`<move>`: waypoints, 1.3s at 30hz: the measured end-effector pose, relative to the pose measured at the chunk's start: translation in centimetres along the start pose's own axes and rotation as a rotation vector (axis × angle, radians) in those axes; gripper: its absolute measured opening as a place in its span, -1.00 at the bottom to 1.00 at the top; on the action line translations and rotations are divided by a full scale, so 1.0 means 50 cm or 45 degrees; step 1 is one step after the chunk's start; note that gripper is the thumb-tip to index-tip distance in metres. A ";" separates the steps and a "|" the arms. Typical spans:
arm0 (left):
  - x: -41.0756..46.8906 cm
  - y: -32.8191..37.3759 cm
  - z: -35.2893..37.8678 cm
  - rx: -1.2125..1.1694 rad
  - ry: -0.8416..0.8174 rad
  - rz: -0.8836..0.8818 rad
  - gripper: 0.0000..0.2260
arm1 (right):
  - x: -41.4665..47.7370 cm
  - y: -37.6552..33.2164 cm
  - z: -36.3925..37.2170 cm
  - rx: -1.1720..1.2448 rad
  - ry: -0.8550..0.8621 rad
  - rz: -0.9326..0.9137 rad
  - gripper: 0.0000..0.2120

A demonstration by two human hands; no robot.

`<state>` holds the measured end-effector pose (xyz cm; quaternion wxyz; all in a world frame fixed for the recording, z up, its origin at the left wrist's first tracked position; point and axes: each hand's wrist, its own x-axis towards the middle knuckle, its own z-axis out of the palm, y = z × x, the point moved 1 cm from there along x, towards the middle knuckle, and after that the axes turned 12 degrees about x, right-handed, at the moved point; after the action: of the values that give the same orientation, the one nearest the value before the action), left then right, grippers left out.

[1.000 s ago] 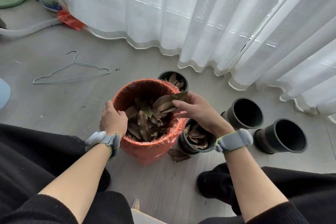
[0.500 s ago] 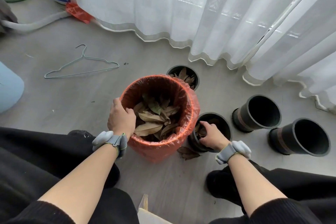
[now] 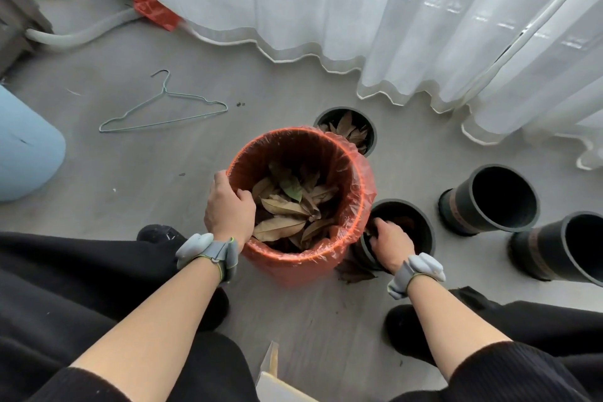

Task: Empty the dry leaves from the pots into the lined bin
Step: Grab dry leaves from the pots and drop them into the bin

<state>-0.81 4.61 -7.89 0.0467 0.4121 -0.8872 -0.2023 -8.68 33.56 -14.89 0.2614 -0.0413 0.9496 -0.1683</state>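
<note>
An orange-lined bin (image 3: 355, 186) stands on the floor in front of me with dry brown leaves (image 3: 287, 209) piled inside. My left hand (image 3: 228, 210) grips its near-left rim. My right hand (image 3: 390, 243) reaches down into a black pot (image 3: 421, 222) right beside the bin; its fingers are curled low in the pot, and what they hold is hidden. Another black pot (image 3: 370, 127) behind the bin holds dry leaves. Two black pots (image 3: 489, 199) (image 3: 561, 248) lie tilted on their sides at the right, and they look hollow.
A fallen leaf (image 3: 354, 272) lies on the floor by the bin's base. A wire hanger (image 3: 163, 108) lies to the far left, near a light blue container (image 3: 26, 147). White curtains (image 3: 391, 16) hang behind. My black-clad legs frame the bin.
My right hand dropped a handful of leaves into the bin, then went down into the pot beside it. The left hand stayed on the rim.
</note>
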 end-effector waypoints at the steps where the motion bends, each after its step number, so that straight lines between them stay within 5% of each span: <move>1: 0.001 0.000 0.000 0.001 0.003 -0.001 -0.73 | 0.000 0.006 -0.003 0.064 0.030 0.008 -0.74; 10: 0.001 -0.001 -0.001 0.032 0.002 -0.032 -0.72 | -0.026 0.045 -0.058 0.791 0.269 0.119 -0.86; 22: -0.005 -0.002 -0.003 0.020 -0.046 -0.012 -0.69 | -0.092 0.054 -0.183 0.758 0.430 -0.024 -0.93; 28: -0.007 -0.001 -0.003 0.019 -0.057 -0.007 -0.71 | -0.103 0.052 -0.201 1.241 0.358 0.113 -0.88; 32: -0.007 0.003 -0.005 0.012 -0.055 -0.018 -0.70 | -0.113 -0.033 -0.268 1.694 0.275 -0.041 -0.86; 39: -0.011 0.004 -0.011 -0.004 -0.078 -0.003 -0.67 | -0.140 -0.204 -0.286 1.524 0.037 -0.427 -0.88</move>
<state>-0.46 4.97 -7.24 0.0199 0.4068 -0.8873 -0.2163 -10.04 29.41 3.53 0.1964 -0.0341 0.6746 -0.7107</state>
